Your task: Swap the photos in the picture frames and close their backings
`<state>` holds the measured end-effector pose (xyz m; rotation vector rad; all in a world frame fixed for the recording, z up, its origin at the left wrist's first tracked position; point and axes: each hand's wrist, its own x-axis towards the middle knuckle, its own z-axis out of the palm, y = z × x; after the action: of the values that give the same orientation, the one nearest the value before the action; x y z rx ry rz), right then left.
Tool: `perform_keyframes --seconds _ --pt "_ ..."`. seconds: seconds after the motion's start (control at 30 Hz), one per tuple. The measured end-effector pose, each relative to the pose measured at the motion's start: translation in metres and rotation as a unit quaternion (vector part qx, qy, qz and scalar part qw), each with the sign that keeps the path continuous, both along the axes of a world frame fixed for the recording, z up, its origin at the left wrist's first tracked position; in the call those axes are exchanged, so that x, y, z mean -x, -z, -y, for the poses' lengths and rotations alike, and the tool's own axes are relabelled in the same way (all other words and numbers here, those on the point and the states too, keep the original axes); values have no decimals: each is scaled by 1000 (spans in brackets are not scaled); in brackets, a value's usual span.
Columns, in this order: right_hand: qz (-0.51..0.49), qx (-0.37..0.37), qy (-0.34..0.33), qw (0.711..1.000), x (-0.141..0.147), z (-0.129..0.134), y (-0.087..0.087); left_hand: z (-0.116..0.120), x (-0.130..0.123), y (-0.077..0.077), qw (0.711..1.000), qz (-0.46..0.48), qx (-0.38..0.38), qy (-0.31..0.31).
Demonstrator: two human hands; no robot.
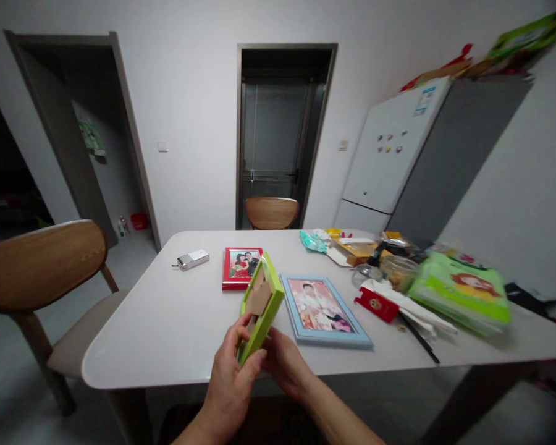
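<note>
A lime-green picture frame [269, 312] is held up on edge over the front of the table, its brown backing turned to the left. My left hand [234, 361] grips its lower left part, thumb on the green edge and fingers against the back. Behind the frame's lower right side is my right hand [283, 364], closed against it, its fingertips hidden. A red picture frame [231, 285] with a photo of a couple lies just beyond the green one. To the right lies a larger light-blue picture frame [327, 341], photo side up.
A small silver-grey device [193, 259] lies at the table's [143, 334] back left. Plastic tubs, packets, a red card [377, 304], a thin black stick [419, 337] and a bright green package [461, 290] crowd the right side. Wooden chairs stand at the left [41, 266] and far side [272, 213].
</note>
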<state>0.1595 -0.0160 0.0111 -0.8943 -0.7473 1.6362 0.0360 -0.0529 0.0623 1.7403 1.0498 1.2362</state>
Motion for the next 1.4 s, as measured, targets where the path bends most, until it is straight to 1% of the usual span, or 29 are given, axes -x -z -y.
perform_keyframes --seconds 0.07,0.13,0.23,0.3,0.37,0.43,0.47,0.53,0.57,0.63,0.7,0.73,0.77,0.8,0.87,0.9,0.93,0.97,1.0,1.07,1.17,1.23,1.3,1.33,1.4 --pt "-54 -20 23 998 5 1 -5 -1 -12 1 998 54 10 20" --pt "-74 -34 76 994 -2 1 -14 -5 -23 -2 995 93 22 38" --pt "-85 -4 137 987 -21 3 -23 -10 -38 -9 985 161 45 34" --pt "-83 33 140 986 -28 9 -24 -9 -48 -13 977 202 60 15" --pt "-78 40 117 989 -27 16 -22 -5 -56 -14 971 228 66 12" --pt "-85 17 94 992 -22 20 -20 -1 -62 -13 969 239 58 33" --pt "-90 -3 96 991 -21 20 -21 1 -64 -14 968 240 51 51" --pt "-88 -43 128 987 -26 14 -25 -1 -66 -19 966 241 42 84" --pt "-76 -62 149 984 -33 9 -27 -4 -66 -23 963 247 41 97" --pt "-18 -91 189 977 -59 -4 -32 -15 -67 -30 957 262 51 116" --pt "92 -81 218 968 -94 -20 -36 -31 -69 -30 956 258 63 126" --pt "169 -58 242 954 -113 -27 -38 -39 -71 -25 960 240 69 124" --pt "250 -37 259 932 -131 -34 -38 -47 -74 -17 968 211 74 113" --pt "336 -17 263 904 -148 -40 -38 -54 -79 -7 978 170 79 93" --pt "504 0 242 829 -178 -50 -36 -63 -89 15 993 57 84 62" --pt "564 2 227 794 -189 -53 -33 -66 -94 26 996 -8 73 51" --pt "607 2 214 765 -197 -55 -30 -67 -99 36 995 -59 64 44" --pt "634 1 205 746 -204 -57 -26 -68 -103 43 993 -98 53 39" --pt "648 2 201 735 -209 -58 -21 -68 -106 48 991 -124 45 34" --pt "668 5 196 718 -215 -59 -12 -68 -109 54 988 -151 37 28" --pt "699 -2 183 691 -219 -61 -1 -69 -106 56 981 -192 22 24" --pt "716 -10 177 676 -217 -62 0 -71 -100 57 976 -216 15 25" --pt "729 -24 180 660 -208 -64 -4 -75 -92 57 972 -236 8 18" --pt "734 -43 186 652 -198 -66 -7 -79 -86 57 969 -245 4 11" --pt "732 -107 193 645 -171 -71 -14 -90 -73 54 965 -263 -4 -12"
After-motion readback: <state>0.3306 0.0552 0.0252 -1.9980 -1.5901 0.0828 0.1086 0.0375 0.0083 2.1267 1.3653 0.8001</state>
